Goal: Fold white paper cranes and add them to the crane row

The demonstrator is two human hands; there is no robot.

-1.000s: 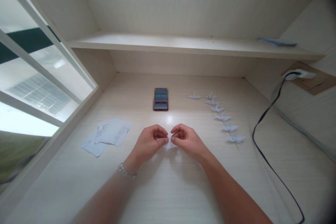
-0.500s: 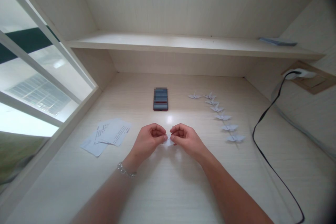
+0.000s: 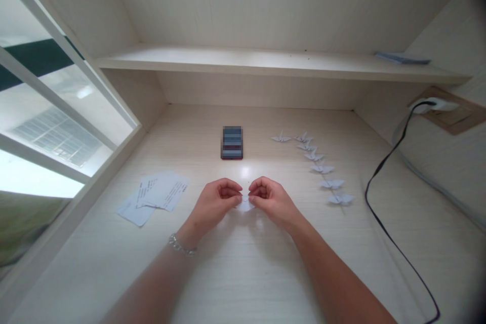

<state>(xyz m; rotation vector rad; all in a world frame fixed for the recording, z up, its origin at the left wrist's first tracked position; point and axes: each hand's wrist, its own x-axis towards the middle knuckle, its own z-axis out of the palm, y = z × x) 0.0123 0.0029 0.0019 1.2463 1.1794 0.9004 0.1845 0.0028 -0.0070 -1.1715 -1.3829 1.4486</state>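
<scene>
My left hand (image 3: 216, 203) and my right hand (image 3: 270, 199) meet at the middle of the pale wooden desk (image 3: 243, 273). Both pinch a small folded piece of white paper (image 3: 245, 204) between curled fingers, just above the desk top. A thin bracelet (image 3: 181, 247) circles my left wrist. To the right of my hands, several folded white paper cranes (image 3: 322, 168) lie in a curved row.
A dark phone (image 3: 232, 142) lies flat behind my hands. Loose printed paper slips (image 3: 155, 195) lie at the left. A black cable (image 3: 383, 223) runs from a wall plug (image 3: 433, 106) down the right side. A shelf (image 3: 266, 63) spans the back, bearing a flat blue item (image 3: 402, 58).
My hands have closed in slightly on the paper and shifted a little; the visible part of the paper has shrunk. Nothing else has moved.
</scene>
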